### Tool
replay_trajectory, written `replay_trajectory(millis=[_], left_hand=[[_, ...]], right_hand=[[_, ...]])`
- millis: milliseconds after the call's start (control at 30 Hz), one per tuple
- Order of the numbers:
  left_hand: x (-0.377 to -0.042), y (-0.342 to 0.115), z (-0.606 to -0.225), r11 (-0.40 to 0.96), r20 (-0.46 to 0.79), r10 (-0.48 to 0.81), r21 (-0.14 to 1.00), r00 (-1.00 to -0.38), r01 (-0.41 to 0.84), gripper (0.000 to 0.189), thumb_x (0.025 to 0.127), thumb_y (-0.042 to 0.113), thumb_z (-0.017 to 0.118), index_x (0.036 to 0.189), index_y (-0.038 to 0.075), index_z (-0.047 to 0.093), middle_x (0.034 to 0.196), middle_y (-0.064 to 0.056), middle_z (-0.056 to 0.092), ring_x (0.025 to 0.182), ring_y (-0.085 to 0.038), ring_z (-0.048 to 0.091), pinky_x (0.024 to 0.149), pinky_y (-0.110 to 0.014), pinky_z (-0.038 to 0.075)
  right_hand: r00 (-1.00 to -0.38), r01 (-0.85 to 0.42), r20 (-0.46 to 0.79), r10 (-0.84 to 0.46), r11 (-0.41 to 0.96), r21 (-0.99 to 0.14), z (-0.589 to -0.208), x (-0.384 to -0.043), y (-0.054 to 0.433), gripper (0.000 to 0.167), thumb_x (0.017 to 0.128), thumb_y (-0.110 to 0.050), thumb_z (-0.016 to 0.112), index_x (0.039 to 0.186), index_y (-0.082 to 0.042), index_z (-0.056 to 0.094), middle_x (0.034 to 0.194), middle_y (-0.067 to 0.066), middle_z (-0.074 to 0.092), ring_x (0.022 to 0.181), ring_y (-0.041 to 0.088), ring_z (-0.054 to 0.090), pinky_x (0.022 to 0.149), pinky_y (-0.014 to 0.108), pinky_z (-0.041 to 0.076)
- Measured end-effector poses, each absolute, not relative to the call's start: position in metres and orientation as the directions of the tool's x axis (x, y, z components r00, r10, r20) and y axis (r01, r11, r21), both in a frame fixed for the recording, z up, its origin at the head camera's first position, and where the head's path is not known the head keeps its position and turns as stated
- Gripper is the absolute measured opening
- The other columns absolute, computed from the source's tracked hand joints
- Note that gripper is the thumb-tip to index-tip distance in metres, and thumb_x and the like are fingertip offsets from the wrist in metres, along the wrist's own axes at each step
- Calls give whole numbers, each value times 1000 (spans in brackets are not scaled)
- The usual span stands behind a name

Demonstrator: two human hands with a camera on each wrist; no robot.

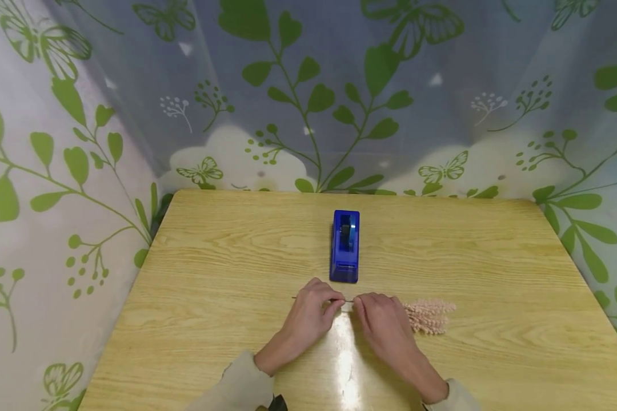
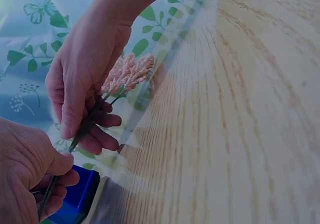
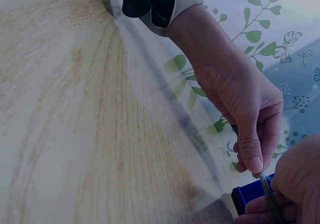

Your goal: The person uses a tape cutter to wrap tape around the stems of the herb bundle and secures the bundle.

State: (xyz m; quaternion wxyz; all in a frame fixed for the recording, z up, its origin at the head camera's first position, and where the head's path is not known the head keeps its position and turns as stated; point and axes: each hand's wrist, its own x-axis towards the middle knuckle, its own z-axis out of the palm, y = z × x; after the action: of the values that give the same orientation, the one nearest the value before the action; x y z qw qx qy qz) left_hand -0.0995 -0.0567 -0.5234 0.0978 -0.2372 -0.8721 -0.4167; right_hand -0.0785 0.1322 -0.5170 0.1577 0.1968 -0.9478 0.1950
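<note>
A small bunch of artificial flowers with pale pink heads (image 1: 429, 316) and thin dark stems (image 2: 86, 125) lies across both hands. My left hand (image 1: 313, 308) pinches the stems between thumb and fingers, and the stem ends stick out to its left. Close beside it, my right hand (image 1: 388, 325) grips the same stems nearer the flower heads, which point right. Between the two hands a short length of stem shows. Just beyond them on the table stands a blue tape dispenser (image 1: 345, 246), also partly visible in the left wrist view (image 2: 77, 196).
Beneath everything is a wood-grain table (image 1: 226, 245), with bright glare in front of the hands. A curtain (image 1: 308, 103) printed with green leaves and butterflies hangs behind it and at both sides.
</note>
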Motion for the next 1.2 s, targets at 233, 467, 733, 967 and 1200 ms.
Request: replay_trajectory(millis=[233, 467, 733, 967, 1200], left_hand=[[-99, -57, -523, 526, 369, 335, 690, -867, 497, 5, 90, 4, 80, 93, 7, 82, 87, -3, 77, 88, -16, 65, 77, -26, 57], [-99, -57, -522, 526, 364, 344, 688, -865, 499, 5, 91, 4, 80, 94, 7, 82, 88, -5, 77, 89, -16, 66, 79, -27, 57], [-99, -57, -524, 537, 365, 338, 682, -867, 496, 8, 89, 3, 80, 95, 8, 83, 90, -2, 77, 89, -14, 65, 78, -24, 56], [-99, -57, -524, 535, 382, 328, 678, -864, 503, 8, 89, 2, 81, 95, 8, 82, 90, -1, 78, 89, -14, 65, 78, -23, 57], [-99, -57, -524, 545, 368, 322, 681, -872, 488, 10, 89, 2, 81, 95, 9, 82, 91, 2, 77, 89, -13, 64, 76, -21, 55]], right_hand=[[-913, -362, 307, -268, 880, -307, -515, -78, 131, 26, 103, -14, 64, 77, -13, 62, 69, -1, 62, 69, 23, 57, 69, 39, 46], [-917, -350, 313, -246, 873, -339, -516, -78, 131, 18, 102, -14, 66, 83, -13, 67, 78, -1, 66, 76, 23, 59, 77, 44, 47], [-921, -341, 318, -225, 859, -381, -516, -78, 131, 15, 101, -13, 67, 87, -13, 70, 83, 0, 69, 80, 23, 61, 82, 47, 46], [-914, -353, 337, -226, 854, -383, -516, -78, 130, 10, 99, -11, 70, 90, -11, 71, 84, 0, 69, 80, 24, 62, 82, 46, 44], [-897, -381, 368, -245, 850, -363, -516, -80, 130, 6, 97, -10, 73, 91, -11, 72, 85, 1, 70, 81, 25, 64, 84, 46, 45]])
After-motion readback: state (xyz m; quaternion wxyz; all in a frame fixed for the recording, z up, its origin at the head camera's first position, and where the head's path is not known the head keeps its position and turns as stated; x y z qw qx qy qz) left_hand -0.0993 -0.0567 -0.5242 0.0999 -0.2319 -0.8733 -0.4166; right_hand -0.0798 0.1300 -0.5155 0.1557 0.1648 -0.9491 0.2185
